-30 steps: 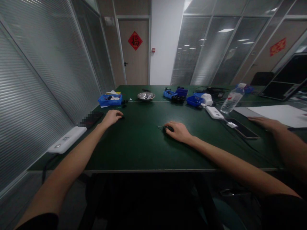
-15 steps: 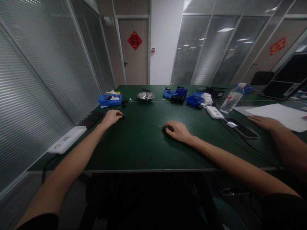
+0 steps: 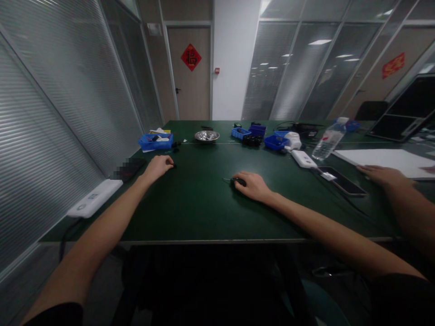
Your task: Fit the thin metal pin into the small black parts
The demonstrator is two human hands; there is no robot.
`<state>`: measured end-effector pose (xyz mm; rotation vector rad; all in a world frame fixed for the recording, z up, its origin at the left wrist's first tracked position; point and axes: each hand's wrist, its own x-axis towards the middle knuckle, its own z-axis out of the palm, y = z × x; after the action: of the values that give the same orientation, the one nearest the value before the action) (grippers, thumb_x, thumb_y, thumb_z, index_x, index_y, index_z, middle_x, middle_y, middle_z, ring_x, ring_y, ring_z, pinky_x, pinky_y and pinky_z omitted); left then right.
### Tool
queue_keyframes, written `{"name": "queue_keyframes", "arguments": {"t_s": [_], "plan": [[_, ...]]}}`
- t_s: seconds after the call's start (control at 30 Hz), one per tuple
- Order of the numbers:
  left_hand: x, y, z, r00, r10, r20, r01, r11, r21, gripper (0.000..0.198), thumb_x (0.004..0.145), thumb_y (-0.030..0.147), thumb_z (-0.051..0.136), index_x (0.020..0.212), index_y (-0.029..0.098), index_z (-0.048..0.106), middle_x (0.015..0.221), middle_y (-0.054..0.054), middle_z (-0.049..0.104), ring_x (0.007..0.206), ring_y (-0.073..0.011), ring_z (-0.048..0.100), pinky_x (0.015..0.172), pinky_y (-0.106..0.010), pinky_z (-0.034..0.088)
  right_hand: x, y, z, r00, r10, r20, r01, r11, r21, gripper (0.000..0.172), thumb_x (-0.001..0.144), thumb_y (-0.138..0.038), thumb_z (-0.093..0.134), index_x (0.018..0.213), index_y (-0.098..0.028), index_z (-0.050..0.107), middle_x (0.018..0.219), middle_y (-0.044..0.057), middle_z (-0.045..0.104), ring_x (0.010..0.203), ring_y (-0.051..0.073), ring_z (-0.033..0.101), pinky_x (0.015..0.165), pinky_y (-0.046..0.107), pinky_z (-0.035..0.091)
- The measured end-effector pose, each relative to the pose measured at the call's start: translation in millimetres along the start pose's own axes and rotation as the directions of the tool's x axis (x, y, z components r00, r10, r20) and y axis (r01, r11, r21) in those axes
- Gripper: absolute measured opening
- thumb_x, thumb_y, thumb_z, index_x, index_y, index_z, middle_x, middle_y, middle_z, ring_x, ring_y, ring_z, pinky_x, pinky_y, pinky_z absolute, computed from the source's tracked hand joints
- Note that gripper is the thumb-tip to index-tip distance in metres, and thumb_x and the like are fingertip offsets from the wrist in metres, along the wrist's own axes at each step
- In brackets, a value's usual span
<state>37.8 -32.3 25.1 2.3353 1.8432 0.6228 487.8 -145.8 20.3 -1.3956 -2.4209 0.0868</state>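
Note:
My left hand (image 3: 157, 165) rests palm down on the dark green table (image 3: 197, 213), its fingers curled over a small black part (image 3: 173, 165) at the fingertips. My right hand (image 3: 252, 185) lies near the table's middle, fingers closed over a small black object (image 3: 238, 181) with a thin metal pin sticking out to the left. Most of each black piece is hidden under the fingers.
Blue bins (image 3: 155, 141) (image 3: 276, 142), a steel bowl (image 3: 207, 136), a water bottle (image 3: 329, 139) and white power strips (image 3: 89, 203) (image 3: 303, 159) sit around the table. A phone (image 3: 341, 181) lies at right. Another person's hand (image 3: 380, 174) rests beside a white sheet (image 3: 384, 158).
My hands have hardly moved. The other person's hand and the white sheet at the right have shifted slightly farther away and rightward.

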Motion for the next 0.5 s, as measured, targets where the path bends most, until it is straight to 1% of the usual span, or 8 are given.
{"name": "queue_keyframes", "arguments": {"t_s": [0.1, 0.23, 0.3, 0.4, 0.5], "plan": [[0.0, 0.4, 1.0, 1.000, -0.009, -0.011, 0.009, 1.000, 0.011, 0.018, 0.088, 0.026, 0.075, 0.106, 0.022, 0.079, 0.106, -0.007, 0.081, 0.097, -0.0243, 0.076, 0.087, -0.032, 0.057, -0.4, 0.0, 0.1, 1.000, 0.003, 0.002, -0.003, 1.000, -0.001, 0.035, 0.101, -0.036, 0.055, 0.127, -0.022, 0.074, 0.121, 0.008, 0.075, 0.099, 0.023, 0.069, 0.083, 0.033, 0.049], [1.1, -1.4, 1.1, 1.000, 0.011, 0.024, -0.013, 0.998, 0.068, 0.013, 0.091, 0.030, 0.073, 0.101, 0.023, 0.079, 0.109, -0.007, 0.081, 0.101, -0.0259, 0.075, 0.089, -0.034, 0.056, -0.9, -0.8, -0.6, 1.000, 0.004, 0.004, -0.004, 1.000, 0.004, 0.035, 0.102, -0.037, 0.054, 0.127, -0.021, 0.073, 0.121, 0.008, 0.075, 0.097, 0.023, 0.069, 0.081, 0.033, 0.048], [0.6, -2.0, 1.5, 1.000, 0.011, 0.020, -0.012, 0.998, 0.060, 0.015, 0.091, 0.029, 0.072, 0.104, 0.023, 0.078, 0.110, -0.007, 0.080, 0.101, -0.0255, 0.075, 0.088, -0.033, 0.056, -1.1, -1.2, -1.0, 1.000, 0.003, -0.004, -0.003, 1.000, 0.005, 0.035, 0.102, -0.036, 0.054, 0.126, -0.021, 0.074, 0.120, 0.008, 0.075, 0.098, 0.023, 0.069, 0.082, 0.034, 0.049], [-1.2, -1.5, 1.9, 1.000, 0.014, -0.002, -0.014, 1.000, 0.022, 0.023, 0.091, 0.028, 0.072, 0.114, 0.024, 0.075, 0.109, -0.006, 0.080, 0.098, -0.0243, 0.075, 0.085, -0.033, 0.056, -1.1, -1.5, -1.7, 1.000, 0.004, 0.002, -0.004, 1.000, 0.012, 0.035, 0.101, -0.036, 0.055, 0.127, -0.021, 0.073, 0.121, 0.008, 0.075, 0.097, 0.024, 0.069, 0.083, 0.035, 0.050], [-2.0, -0.7, 1.3, 0.999, 0.043, 0.012, -0.043, 0.999, 0.030, 0.023, 0.091, 0.029, 0.072, 0.114, 0.026, 0.077, 0.111, -0.006, 0.080, 0.102, -0.0255, 0.074, 0.090, -0.035, 0.056, -0.8, -1.4, -2.2, 1.000, 0.012, 0.012, -0.012, 1.000, 0.007, 0.035, 0.101, -0.037, 0.055, 0.128, -0.022, 0.073, 0.121, 0.008, 0.075, 0.096, 0.023, 0.069, 0.082, 0.035, 0.051]]}}
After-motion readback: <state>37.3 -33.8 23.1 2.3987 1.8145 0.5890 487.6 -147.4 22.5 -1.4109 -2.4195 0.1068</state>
